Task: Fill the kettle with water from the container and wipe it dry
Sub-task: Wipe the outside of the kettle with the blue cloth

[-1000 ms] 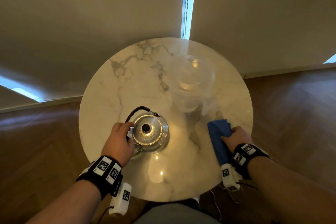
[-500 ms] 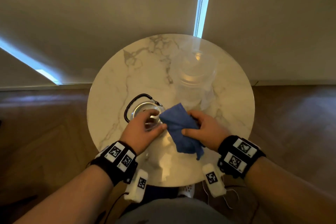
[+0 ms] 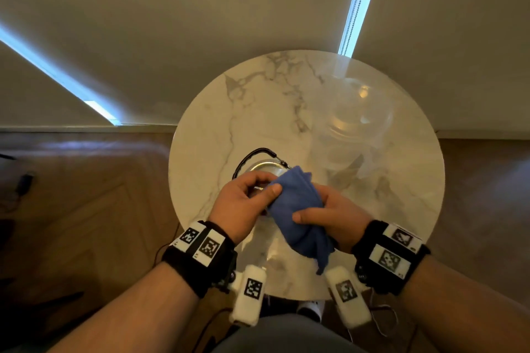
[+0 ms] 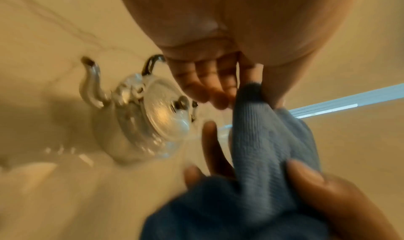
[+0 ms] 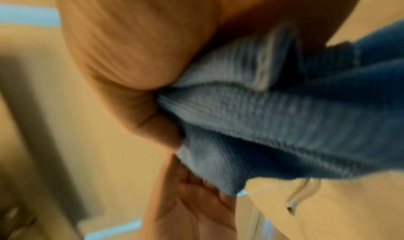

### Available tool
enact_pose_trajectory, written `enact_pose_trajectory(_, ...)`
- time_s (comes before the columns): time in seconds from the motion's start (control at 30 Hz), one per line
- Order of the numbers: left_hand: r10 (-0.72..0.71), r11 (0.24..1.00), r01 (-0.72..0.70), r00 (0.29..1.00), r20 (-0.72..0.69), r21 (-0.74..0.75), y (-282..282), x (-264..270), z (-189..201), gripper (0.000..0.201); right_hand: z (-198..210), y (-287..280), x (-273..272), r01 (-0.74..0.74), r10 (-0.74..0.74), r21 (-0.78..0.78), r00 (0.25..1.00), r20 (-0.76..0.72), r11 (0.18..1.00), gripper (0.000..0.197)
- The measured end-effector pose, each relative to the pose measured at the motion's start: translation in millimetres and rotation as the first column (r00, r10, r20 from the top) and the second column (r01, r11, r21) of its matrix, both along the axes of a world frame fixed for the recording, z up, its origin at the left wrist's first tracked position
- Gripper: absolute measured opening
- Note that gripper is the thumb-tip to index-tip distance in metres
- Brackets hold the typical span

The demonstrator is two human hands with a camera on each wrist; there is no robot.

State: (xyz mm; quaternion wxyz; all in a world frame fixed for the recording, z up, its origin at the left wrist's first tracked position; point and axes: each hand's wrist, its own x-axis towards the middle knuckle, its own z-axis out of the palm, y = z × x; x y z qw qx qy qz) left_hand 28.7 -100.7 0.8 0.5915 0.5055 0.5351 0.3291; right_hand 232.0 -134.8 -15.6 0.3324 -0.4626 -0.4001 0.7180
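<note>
Blue cloth pinched by both hands.

Three cameras, all aimed around the round white marble table.
The head view looks steeply down on it; both wrist views sit very near, sharing the ribbed blue cloth above it.

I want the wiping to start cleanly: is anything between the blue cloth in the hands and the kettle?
Nothing visible does. The blue cloth, held by the left hand and right hand, hangs right over the kettle.
</note>
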Motion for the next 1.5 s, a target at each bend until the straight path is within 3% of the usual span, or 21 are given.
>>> enact_pose_trajectory(0.07,0.079,0.997,-0.072,0.978,-0.193,0.041,12,-17,-13,0.018,-10,-3,-2,0.165,-0.184,-0.166,0.977,-0.109,0.972,0.054)
enact_pose_trajectory(0.13,0.058,0.994,-0.015,0.914,-0.401,0.109,24,-40,-29,0.034,-22,-5,2,0.306,-0.343,-0.257,0.933,-0.112,0.916,0.060)
enact_pose_trajectory(0.17,0.034,0.990,0.040,0.868,-0.495,0.137,30,-51,-36,0.042,-26,-5,4,0.363,-0.388,-0.245,0.919,-0.063,0.899,0.061)
enact_pose_trajectory(0.23,-0.018,0.969,0.174,0.761,-0.649,0.177,41,-65,-47,0.053,-28,0,6,0.412,-0.383,-0.059,0.883,0.271,0.909,0.060)
enact_pose_trajectory(0.3,-0.093,0.918,0.350,0.648,-0.756,0.187,49,-69,-54,0.058,-27,10,1,0.336,-0.350,0.135,0.742,0.571,0.932,0.052)
enact_pose_trajectory(0.4,-0.154,0.828,0.527,0.542,-0.826,0.192,57,-66,-60,0.063,-30,33,-19,0.123,-0.324,0.310,0.563,0.761,0.943,0.050)
enact_pose_trajectory(0.5,-0.198,0.813,0.564,0.499,-0.844,0.143,65,-61,-62,0.078,-50,47,-45,-0.180,-0.170,0.253,0.377,0.910,0.951,0.073)
enact_pose_trajectory(0.57,-0.268,0.812,0.577,0.505,-0.821,0.090,71,-59,-63,0.086,-60,46,-57,-0.233,-0.092,0.165,0.294,0.951,0.958,0.078)
enact_pose_trajectory(0.63,-0.312,0.795,0.603,0.499,-0.808,0.064,75,-59,-64,0.088,-67,40,-62,-0.245,-0.102,0.166,0.254,0.962,0.955,0.076)
enact_pose_trajectory(0.7,-0.320,0.787,0.615,0.481,-0.816,0.055,77,-59,-65,0.086,-71,31,-61,-0.220,-0.133,0.198,0.278,0.951,0.955,0.071)
enact_pose_trajectory(0.8,-0.334,0.798,0.603,0.471,-0.817,0.022,76,-58,-68,0.077,-67,7,-61,-0.116,-0.199,0.270,0.422,0.885,0.956,0.053)
enact_pose_trajectory(0.83,-0.337,0.798,0.602,0.468,-0.817,0.016,75,-57,-70,0.074,-65,-3,-63,-0.140,-0.189,0.275,0.438,0.879,0.951,0.050)
enact_pose_trajectory(0.9,-0.335,0.800,0.600,0.474,-0.814,0.020,75,-56,-71,0.066,-68,-19,-66,-0.236,-0.099,0.214,0.422,0.901,0.948,0.054)
enact_pose_trajectory(0.97,-0.337,0.808,0.590,0.488,-0.805,0.019,75,-56,-72,0.065,-73,-23,-67,-0.230,-0.053,0.158,0.406,0.913,0.960,0.057)
enact_pose_trajectory(1.0,-0.344,0.808,0.589,0.486,-0.804,0.010,75,-56,-72,0.067,-76,-19,-67,-0.192,-0.084,0.175,0.404,0.911,0.966,0.057)
enact_pose_trajectory(1.1,-0.357,0.807,0.590,0.455,-0.816,-0.024,75,-53,-70,0.072,-71,5,-65,0.079,-0.199,0.190,0.584,0.787,0.979,0.043)
enact_pose_trajectory(1.17,-0.353,0.817,0.575,0.447,-0.822,-0.038,74,-50,-67,0.074,-67,26,-60,0.131,-0.241,0.203,0.557,0.795,0.970,0.035)
enact_pose_trajectory(1.23,-0.349,0.828,0.558,0.442,-0.826,-0.052,73,-49,-66,0.075,-69,42,-52,0.088,-0.212,0.195,0.508,0.835,0.977,0.041)
enact_pose_trajectory(1.3,-0.344,0.832,0.551,0.434,-0.833,-0.057,73,-47,-66,0.072,-71,47,-46,0.039,-0.166,0.170,0.506,0.846,0.985,0.046)
enact_pose_trajectory(1.5,-0.340,0.859,0.505,0.449,-0.827,-0.079,70,-42,-60,0.063,-63,7,-36,-0.126,-0.061,0.143,0.505,0.861,0.982,0.053)
